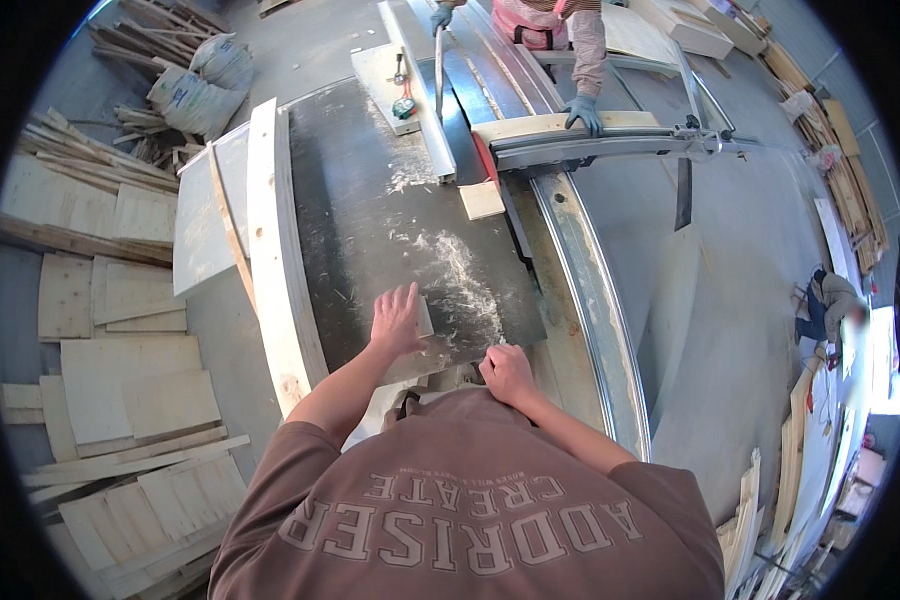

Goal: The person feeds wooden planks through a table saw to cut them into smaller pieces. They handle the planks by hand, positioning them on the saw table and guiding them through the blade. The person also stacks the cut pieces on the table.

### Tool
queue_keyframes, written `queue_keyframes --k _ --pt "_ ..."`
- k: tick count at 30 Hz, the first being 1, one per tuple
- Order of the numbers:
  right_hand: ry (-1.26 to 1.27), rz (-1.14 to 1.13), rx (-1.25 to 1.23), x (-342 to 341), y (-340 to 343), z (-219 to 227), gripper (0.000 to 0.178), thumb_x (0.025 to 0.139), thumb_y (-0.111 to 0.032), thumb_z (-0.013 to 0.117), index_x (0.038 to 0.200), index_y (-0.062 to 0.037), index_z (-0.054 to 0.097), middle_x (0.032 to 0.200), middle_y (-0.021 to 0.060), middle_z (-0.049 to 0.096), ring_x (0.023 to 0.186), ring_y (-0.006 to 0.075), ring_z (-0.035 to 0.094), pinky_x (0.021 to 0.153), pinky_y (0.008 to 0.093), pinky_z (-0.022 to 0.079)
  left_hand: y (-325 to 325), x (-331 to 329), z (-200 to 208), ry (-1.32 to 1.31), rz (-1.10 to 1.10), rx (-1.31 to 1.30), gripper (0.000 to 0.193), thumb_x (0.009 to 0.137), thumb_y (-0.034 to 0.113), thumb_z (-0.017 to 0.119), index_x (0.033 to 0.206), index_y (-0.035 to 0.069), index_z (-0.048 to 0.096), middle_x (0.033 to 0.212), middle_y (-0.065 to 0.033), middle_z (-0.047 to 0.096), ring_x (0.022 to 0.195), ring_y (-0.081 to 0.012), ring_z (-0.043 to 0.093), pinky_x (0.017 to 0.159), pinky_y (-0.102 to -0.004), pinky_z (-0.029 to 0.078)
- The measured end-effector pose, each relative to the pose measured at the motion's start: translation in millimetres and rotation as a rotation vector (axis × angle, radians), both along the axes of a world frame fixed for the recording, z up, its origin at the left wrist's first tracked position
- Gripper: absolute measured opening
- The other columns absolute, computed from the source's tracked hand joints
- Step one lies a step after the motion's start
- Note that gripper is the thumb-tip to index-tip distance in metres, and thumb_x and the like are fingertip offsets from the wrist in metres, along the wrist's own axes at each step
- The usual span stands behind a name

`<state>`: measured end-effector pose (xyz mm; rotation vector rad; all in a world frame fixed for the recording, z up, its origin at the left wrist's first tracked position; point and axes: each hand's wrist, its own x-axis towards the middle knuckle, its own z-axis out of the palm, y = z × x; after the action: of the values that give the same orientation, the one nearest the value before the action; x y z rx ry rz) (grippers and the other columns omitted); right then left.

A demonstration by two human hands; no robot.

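My left hand [398, 320] is over the near part of a dark saw table [340, 230], its fingers stretched forward. A small pale wood block [425, 317] shows between its thumb and fingers, mostly covered by the hand. My right hand [508, 372] is closed at the table's near edge, to the right; what its fingers hold, if anything, is hidden. Pale sawdust [455, 265] is strewn between the hands and the saw. Farther off lies a small wood offcut [482, 201], beside a red strip [485, 157] and the end of a metal fence [425, 110].
Across the saw, a person in blue gloves [583, 115] rests one hand on a wooden board [530, 127] against a crossbar. A long thick plank [270, 240] runs along the table's left. Stacked boards [130, 385] fill the left floor; a tape measure [403, 107] lies beyond the fence.
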<state>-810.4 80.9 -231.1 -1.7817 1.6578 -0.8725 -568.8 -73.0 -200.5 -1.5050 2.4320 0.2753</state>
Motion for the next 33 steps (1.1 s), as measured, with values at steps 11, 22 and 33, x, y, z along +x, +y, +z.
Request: queue_keyframes --k 11,22,33 --pt "-0.002 0.154 0.043 23.8 -24.7 -3.3 0.013 0.091 -0.015 0.065 0.086 -0.0054 0.059 0.085 0.016 0.067 0.087 0.0386 0.064 0.083 0.0516 0.049 46.3 31.1 13.1 0.115 0.071 0.071 0.095 0.079 0.037 0.084 0.157 0.0 0.043 0.165 -0.0227 0.041 0.154 -0.0376 0.038 0.124 -0.0494 0.037" --pt "0.229 0.157 0.107 28.6 -7.9 -5.9 0.015 0.084 -0.012 0.068 0.095 -0.006 0.061 0.102 0.0124 0.066 0.106 0.0334 0.062 0.093 0.0479 0.048 23.7 18.8 26.0 -0.101 0.094 0.314 0.085 0.08 0.043 0.078 0.153 0.006 0.053 0.164 -0.0155 0.045 0.154 -0.0348 0.041 0.114 -0.0551 0.049" --pt "0.208 0.105 0.17 10.2 12.9 -11.4 0.01 0.085 -0.015 0.066 0.092 -0.0084 0.063 0.1 0.0116 0.066 0.105 0.0337 0.061 0.092 0.0485 0.046 23.9 16.0 21.7 -0.097 0.085 0.313 0.082 0.077 0.041 0.079 0.149 0.007 0.057 0.159 -0.0172 0.048 0.152 -0.0364 0.043 0.114 -0.0503 0.051"
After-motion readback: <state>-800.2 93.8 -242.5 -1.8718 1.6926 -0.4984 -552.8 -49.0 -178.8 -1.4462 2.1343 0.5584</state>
